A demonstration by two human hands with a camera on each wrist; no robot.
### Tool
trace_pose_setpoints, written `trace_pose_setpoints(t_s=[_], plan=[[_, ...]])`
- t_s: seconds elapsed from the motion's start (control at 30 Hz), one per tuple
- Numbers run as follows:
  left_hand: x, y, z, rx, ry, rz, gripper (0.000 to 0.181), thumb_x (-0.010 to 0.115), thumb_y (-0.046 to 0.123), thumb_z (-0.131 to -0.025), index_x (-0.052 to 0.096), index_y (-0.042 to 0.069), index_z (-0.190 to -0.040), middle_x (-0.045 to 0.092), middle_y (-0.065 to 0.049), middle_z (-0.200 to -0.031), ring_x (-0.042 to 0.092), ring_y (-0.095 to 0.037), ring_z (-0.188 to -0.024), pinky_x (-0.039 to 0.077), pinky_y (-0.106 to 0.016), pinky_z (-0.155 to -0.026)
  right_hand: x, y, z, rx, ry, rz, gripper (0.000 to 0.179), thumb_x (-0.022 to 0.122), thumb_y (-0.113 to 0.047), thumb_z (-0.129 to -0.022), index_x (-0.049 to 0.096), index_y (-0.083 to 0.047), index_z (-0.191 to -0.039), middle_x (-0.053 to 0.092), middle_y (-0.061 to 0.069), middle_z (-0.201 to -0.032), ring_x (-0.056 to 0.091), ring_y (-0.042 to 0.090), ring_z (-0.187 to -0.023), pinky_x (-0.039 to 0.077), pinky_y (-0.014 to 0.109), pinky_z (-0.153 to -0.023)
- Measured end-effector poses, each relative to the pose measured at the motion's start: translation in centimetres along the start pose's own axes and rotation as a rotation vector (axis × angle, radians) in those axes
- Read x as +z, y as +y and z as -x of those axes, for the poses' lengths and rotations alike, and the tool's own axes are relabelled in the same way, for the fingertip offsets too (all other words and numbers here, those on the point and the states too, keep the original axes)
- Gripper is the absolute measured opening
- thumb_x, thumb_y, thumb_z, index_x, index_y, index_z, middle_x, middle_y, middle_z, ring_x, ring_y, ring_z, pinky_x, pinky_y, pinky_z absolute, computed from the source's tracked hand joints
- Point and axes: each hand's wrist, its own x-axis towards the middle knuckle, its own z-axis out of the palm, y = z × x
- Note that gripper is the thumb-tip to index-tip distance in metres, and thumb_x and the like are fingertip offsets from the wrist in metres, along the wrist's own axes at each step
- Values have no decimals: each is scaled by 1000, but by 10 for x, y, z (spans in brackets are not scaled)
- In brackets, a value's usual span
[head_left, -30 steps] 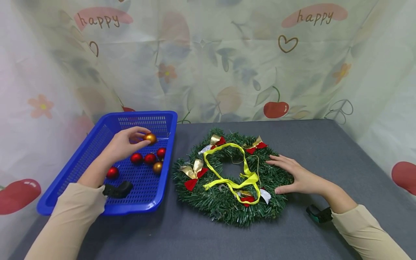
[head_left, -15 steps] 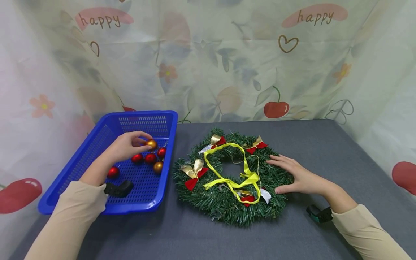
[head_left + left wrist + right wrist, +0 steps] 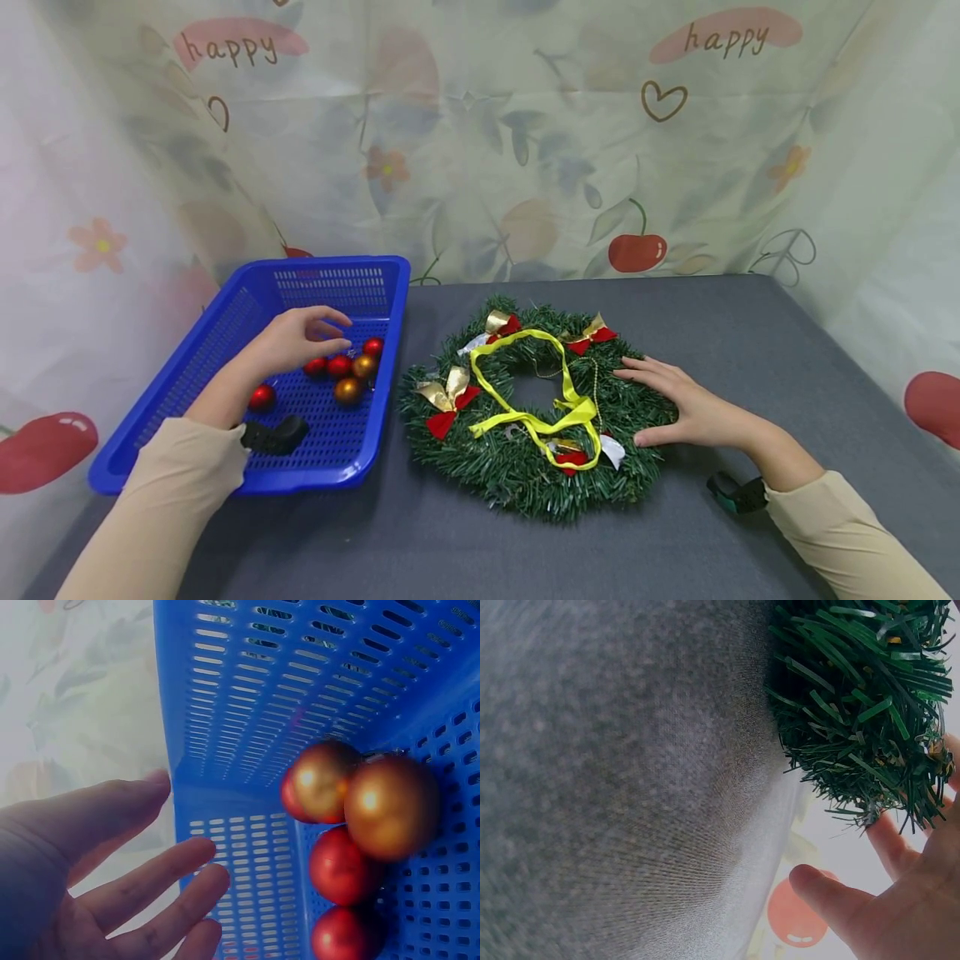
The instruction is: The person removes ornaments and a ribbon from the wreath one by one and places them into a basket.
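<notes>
My left hand (image 3: 295,340) hovers over the blue plastic basket (image 3: 378,442) with fingers parted and nothing between them. Below it lie gold baubles (image 3: 348,392) and red baubles (image 3: 262,398); the left wrist view shows the gold bauble (image 3: 391,808) apart from my fingertips (image 3: 201,848). On the table's middle lies a green tinsel wreath (image 3: 525,487) with red-and-gold bows (image 3: 450,402). A yellow ribbon (image 3: 581,412) is draped loosely across it. My right hand (image 3: 686,408) rests at the wreath's right edge, fingers spread over the tinsel (image 3: 877,727).
A dark grey cloth (image 3: 720,333) covers the table. Behind it hangs a printed curtain (image 3: 465,167), with the same kind of fabric at both sides. The basket's raised rim (image 3: 402,292) stands between the baubles and the wreath.
My left hand has lowered slightly and let go of a gold bauble, which now lies among the others in the basket. Neighbouring baubles have shifted a little. The right hand has not moved.
</notes>
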Motion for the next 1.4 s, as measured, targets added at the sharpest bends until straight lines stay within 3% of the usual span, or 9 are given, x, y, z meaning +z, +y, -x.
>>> trace_pose_setpoints(t_s=[0.2,0.37,0.57,0.83,1.13,1.4], plan=[[0,13,4,38,60,-8,36,58,27,-92,57,7,-122,62,-23,-118,61,-39,-106,53,-45,-79,0,-1,0,-1,1,6,76,75,-34,-76,40,-14,-141,26,20,-151,13,51,-137,19,73,-97],[1,39,9,99,86,-6,33,58,23,-93,58,7,-121,63,-21,-119,61,-38,-106,50,-51,-88,1,1,0,-7,13,11,76,75,-34,-77,40,-13,-141,26,21,-151,14,52,-137,19,73,-97],[14,71,10,210,82,-4,28,60,21,-91,61,11,-118,65,-12,-118,63,-29,-104,51,-46,-87,2,3,0,6,17,7,77,75,-34,-77,40,-14,-141,26,20,-151,13,52,-137,18,73,-98],[35,104,8,317,-27,-12,30,63,22,-90,61,15,-119,65,-5,-117,62,-22,-105,50,-42,-90,1,1,0,-7,7,2,76,76,-33,-76,40,-15,-141,26,20,-151,13,52,-137,18,73,-98],[53,131,1,426,-134,-32,30,62,22,-90,62,12,-118,66,-7,-115,62,-22,-104,51,-39,-87,1,2,0,-12,6,-3,76,76,-32,-76,40,-14,-141,26,20,-151,13,52,-137,17,73,-98],[80,147,-9,480,-245,-104,28,60,22,-91,62,12,-118,67,-7,-115,64,-21,-105,52,-35,-87,1,1,0,-7,4,-12,75,75,-32,-76,40,-14,-141,26,20,-151,12,52,-137,17,73,-98]])
